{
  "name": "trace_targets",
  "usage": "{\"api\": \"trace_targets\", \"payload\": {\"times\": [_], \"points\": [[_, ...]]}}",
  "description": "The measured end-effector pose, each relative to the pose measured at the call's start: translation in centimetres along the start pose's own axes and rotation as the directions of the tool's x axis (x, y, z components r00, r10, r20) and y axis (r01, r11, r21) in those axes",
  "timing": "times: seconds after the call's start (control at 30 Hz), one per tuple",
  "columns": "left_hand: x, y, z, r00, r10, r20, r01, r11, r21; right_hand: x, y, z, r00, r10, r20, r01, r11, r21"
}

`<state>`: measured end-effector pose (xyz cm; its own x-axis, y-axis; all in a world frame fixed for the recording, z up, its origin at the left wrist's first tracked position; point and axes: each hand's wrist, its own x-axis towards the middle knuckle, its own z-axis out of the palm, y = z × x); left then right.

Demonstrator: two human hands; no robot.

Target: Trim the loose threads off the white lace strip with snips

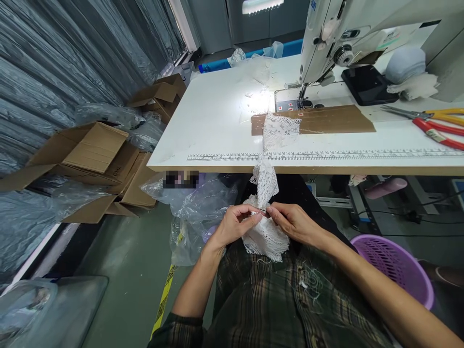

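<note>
Below the table edge, over my lap, my left hand [235,223] and my right hand [295,223] both pinch a strip of white lace [266,237]. Their fingertips meet at one spot on it. The lace bunches in my lap, rises over the front edge of the white table [217,121] and lies flat across a brown cardboard sheet [337,120] near the needle of a white sewing machine [326,38]. Loose threads cling to my plaid shirt.
A ruler strip [362,155] runs along the table's front. Scissors with yellow and red handles [431,123] lie at the right. A purple basket [395,266] stands by my right side, plastic bags [195,208] and open cardboard boxes [90,154] on the floor at left.
</note>
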<state>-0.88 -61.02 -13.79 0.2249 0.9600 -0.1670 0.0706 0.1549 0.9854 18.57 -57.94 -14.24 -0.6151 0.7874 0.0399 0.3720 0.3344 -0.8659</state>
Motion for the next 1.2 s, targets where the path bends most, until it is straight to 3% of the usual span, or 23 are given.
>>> {"api": "trace_targets", "payload": {"times": [0.23,0.4,0.53,0.6,0.67,0.73,0.8,0.9,1.0,1.1,1.2], "points": [[-0.1,0.7,0.1,0.997,-0.037,-0.071,0.035,0.999,-0.021,0.0,0.2,0.6,0.993,0.065,-0.098,-0.063,0.998,0.022],[0.2,0.7,0.2,0.996,-0.058,-0.065,0.054,0.996,-0.068,-0.1,0.2,1.1,0.996,0.064,-0.065,-0.062,0.997,0.041],[0.3,0.7,0.3,0.996,-0.059,-0.063,0.055,0.996,-0.069,0.0,0.3,1.4,0.986,0.104,-0.129,-0.100,0.994,0.043],[0.2,0.7,0.3,0.997,-0.065,-0.037,0.062,0.996,-0.068,-0.3,0.6,1.4,0.990,0.114,-0.078,-0.102,0.984,0.144],[0.2,0.5,0.3,0.998,-0.066,0.000,0.066,0.996,-0.065,-0.8,0.9,1.4,0.994,0.100,0.045,-0.108,0.968,0.225],[0.5,0.1,0.2,0.999,-0.050,0.016,0.050,0.999,-0.006,-1.4,1.3,1.3,0.985,0.086,0.147,-0.118,0.968,0.224],[1.2,-0.7,0.0,0.999,0.003,-0.037,0.002,0.989,0.151,-1.8,1.7,1.1,0.983,0.087,0.164,-0.110,0.984,0.137],[3.3,-1.9,-0.2,0.968,0.131,-0.216,-0.042,0.926,0.375,-1.9,1.9,0.5,0.996,0.093,0.016,-0.092,0.993,-0.067],[5.4,-2.6,-0.3,0.924,0.191,-0.333,-0.056,0.926,0.374,-1.4,1.5,-0.4,0.976,0.084,-0.201,-0.117,0.980,-0.163],[5.9,-2.1,0.0,0.932,0.240,-0.271,-0.136,0.927,0.351,-0.7,0.7,-1.2,0.953,0.048,-0.301,-0.084,0.991,-0.109],[4.4,-1.0,0.8,0.911,0.385,-0.150,-0.287,0.851,0.440,0.5,-0.2,-1.7,0.941,0.007,-0.338,-0.026,0.998,-0.052]]}}
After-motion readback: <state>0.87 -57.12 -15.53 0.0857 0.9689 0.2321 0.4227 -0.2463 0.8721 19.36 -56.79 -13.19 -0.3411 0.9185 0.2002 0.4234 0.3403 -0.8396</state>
